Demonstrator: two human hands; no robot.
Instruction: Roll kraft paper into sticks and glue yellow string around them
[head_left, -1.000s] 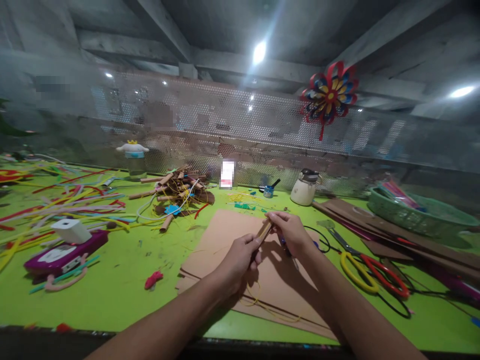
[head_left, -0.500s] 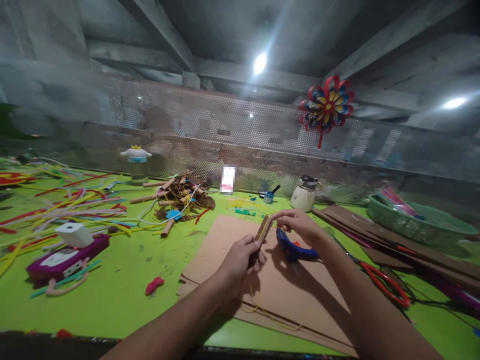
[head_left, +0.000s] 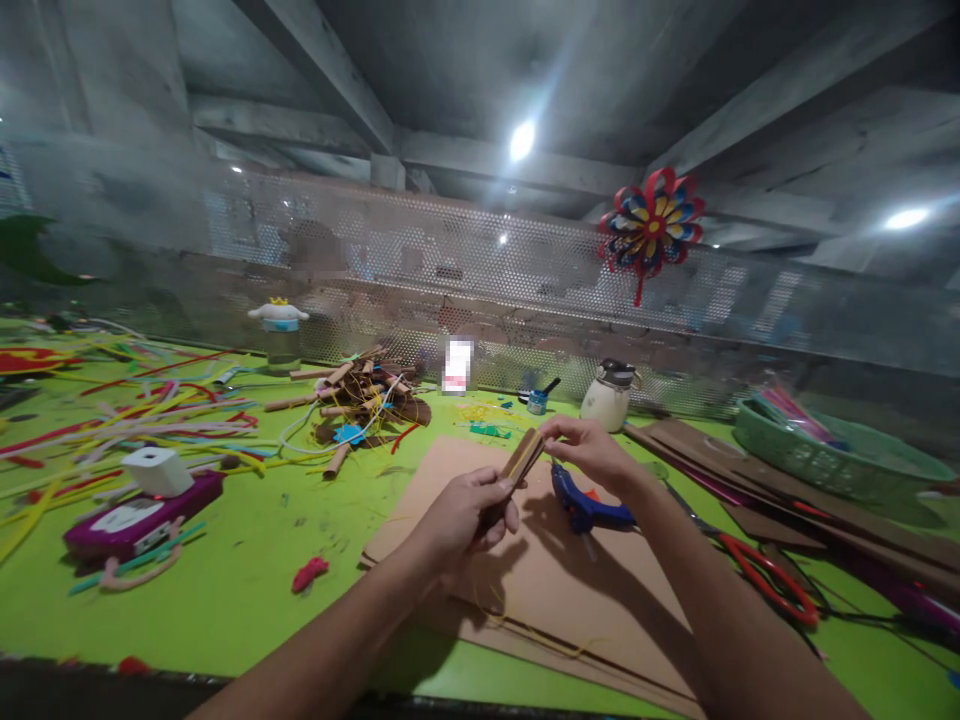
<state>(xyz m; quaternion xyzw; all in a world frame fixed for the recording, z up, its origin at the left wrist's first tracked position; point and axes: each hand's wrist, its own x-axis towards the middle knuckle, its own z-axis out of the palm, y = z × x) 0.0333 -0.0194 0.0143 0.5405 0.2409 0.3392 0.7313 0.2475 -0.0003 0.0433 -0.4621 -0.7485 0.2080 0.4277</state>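
My left hand (head_left: 466, 510) is closed round the lower end of a narrow brown cardboard strip (head_left: 522, 459), held tilted up to the right. My right hand (head_left: 589, 447) pinches the strip's upper end with its fingertips. Both hands hover over a stack of brown cardboard sheets (head_left: 600, 590) on the green table (head_left: 225, 580). A blue glue gun (head_left: 581, 502) lies on the cardboard just under my right hand. A thin yellow string hangs below my left hand.
Coloured pipe cleaners (head_left: 135, 415) and a purple device (head_left: 139, 515) lie at left. A pile of rolled paper sticks (head_left: 364, 395), a white pot (head_left: 607, 397), red scissors (head_left: 772, 575), a green basket (head_left: 832, 450) and a paper pinwheel (head_left: 651, 225) on the mesh wall.
My right hand lifted slightly, uncovering the blue glue gun on the cardboard. The strip stays held between both hands, turned a little. The view tilted down a little.
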